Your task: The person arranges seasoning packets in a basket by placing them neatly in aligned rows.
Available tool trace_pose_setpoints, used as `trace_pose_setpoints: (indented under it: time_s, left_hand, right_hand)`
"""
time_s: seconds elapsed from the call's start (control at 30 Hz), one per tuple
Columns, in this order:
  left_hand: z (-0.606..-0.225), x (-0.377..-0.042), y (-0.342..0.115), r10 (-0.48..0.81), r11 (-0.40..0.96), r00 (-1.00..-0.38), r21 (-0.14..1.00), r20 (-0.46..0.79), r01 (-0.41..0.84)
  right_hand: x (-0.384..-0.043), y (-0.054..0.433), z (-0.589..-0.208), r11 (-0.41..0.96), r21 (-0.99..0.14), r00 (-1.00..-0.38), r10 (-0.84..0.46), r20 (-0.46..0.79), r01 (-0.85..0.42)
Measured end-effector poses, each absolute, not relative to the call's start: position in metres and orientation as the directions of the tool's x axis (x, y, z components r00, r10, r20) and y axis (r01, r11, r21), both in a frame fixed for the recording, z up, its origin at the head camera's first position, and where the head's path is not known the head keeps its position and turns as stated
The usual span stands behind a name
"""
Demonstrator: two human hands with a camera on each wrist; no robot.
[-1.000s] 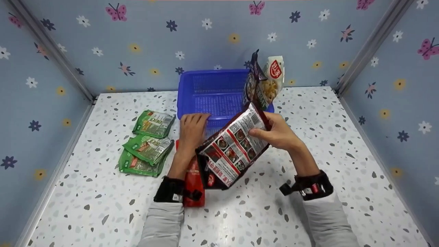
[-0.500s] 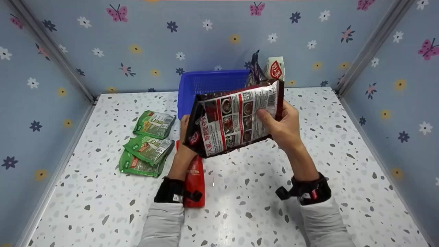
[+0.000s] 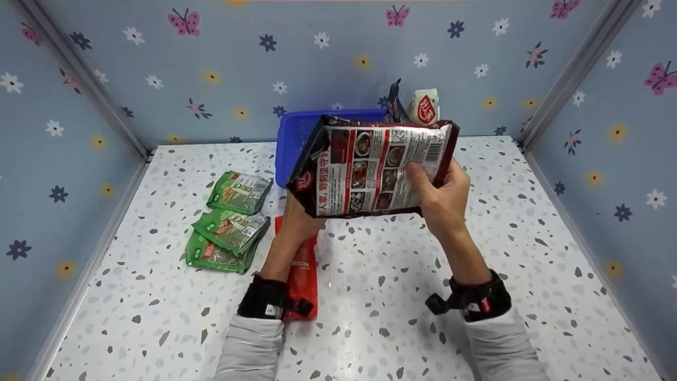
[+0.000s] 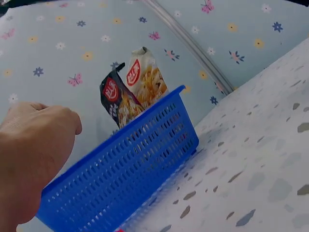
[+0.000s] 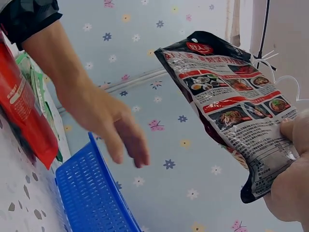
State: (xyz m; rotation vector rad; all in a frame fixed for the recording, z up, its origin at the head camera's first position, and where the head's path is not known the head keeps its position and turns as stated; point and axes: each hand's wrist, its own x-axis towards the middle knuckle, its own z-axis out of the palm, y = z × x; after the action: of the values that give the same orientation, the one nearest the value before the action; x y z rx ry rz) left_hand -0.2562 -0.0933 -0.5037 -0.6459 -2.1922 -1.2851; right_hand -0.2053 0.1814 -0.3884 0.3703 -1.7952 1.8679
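Note:
My right hand [image 3: 444, 198] grips the right end of a dark red and black food packet [image 3: 378, 172], thumb on its printed back. The packet is held up in the air, hiding much of the blue basket [image 3: 285, 153] in the head view. Partly behind it is my left hand [image 3: 305, 214]. In the right wrist view, the left hand [image 5: 104, 116] hangs with relaxed fingers above the rim of the basket [image 5: 91, 188], holding nothing. A dark food bag [image 4: 116, 99] and a white food bag [image 4: 145, 79] stand upright at the basket's right end.
A red packet [image 3: 304, 280] lies under my left forearm. Several green packets lie on the speckled table to the left, including one at the back [image 3: 240, 191] and an overlapping one [image 3: 232, 230]. Flower-patterned walls [image 3: 328, 69] enclose the table.
My right hand has raised the packet and turned it from a slant to nearly level. My left hand has come off the basket's front rim and drawn back a little.

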Motion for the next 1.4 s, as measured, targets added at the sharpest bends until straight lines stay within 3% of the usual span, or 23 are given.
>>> trace_pose_setpoints:
  time_s: [0.17,0.43,0.6,0.83,1.07,1.4]
  left_hand:
    - [-0.475,-0.24,-0.078,0.277,0.163,-0.799,0.793,0.534,0.587]
    - [-0.46,-0.215,-0.061,0.378,0.063,-0.838,0.893,0.393,0.447]
    - [-0.456,-0.202,-0.045,0.337,-0.132,-0.864,0.927,0.374,0.35]
    - [-0.447,-0.192,-0.025,0.217,-0.392,-0.895,0.874,0.391,0.287]
    - [-0.44,-0.183,-0.021,0.112,-0.394,-0.951,0.891,0.288,0.224]
    - [-0.435,-0.183,-0.021,0.063,-0.432,-0.938,0.856,0.342,0.284]
  right_hand:
    - [-0.204,0.18,-0.388,-0.02,-0.834,-0.815,0.228,0.533,-0.551]
    - [-0.202,0.174,-0.389,-0.059,-0.819,-0.801,0.26,0.539,-0.57]
    - [-0.199,0.167,-0.391,-0.047,-0.808,-0.79,0.251,0.56,-0.588]
    - [-0.192,0.159,-0.393,-0.012,-0.808,-0.787,0.237,0.57,-0.589]
    - [-0.19,0.155,-0.396,-0.005,-0.821,-0.8,0.229,0.555,-0.571]
    - [-0.191,0.154,-0.398,-0.017,-0.834,-0.814,0.229,0.533,-0.551]
